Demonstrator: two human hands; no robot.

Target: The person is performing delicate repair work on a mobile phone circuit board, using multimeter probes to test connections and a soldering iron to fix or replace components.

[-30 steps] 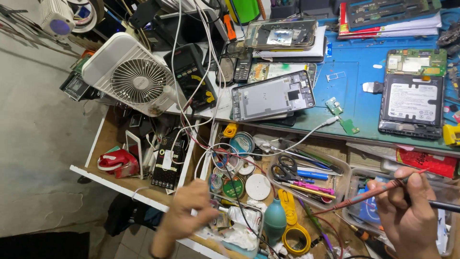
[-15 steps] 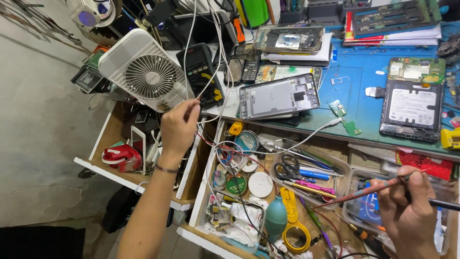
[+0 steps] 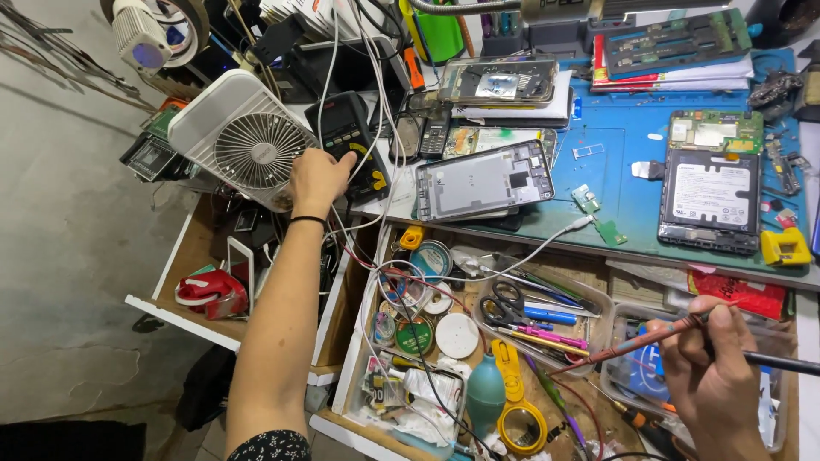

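Meanwhile, left hand (image 3: 318, 177) fingers on the black multimeter (image 3: 352, 141), right hand (image 3: 713, 369) fingers pinching two probes (image 3: 636, 343).

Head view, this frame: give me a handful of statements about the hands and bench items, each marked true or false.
1. The left hand rests on the black multimeter. True.
2. The right hand is empty. False: it holds two thin probes, the red probe and the black probe.
3. The white fan lies inside the open drawer. False: it sits up on the bench beside the multimeter.
4. The scissors lie in a clear tray in the drawer. True.
5. An opened phone lies on the blue mat. True.
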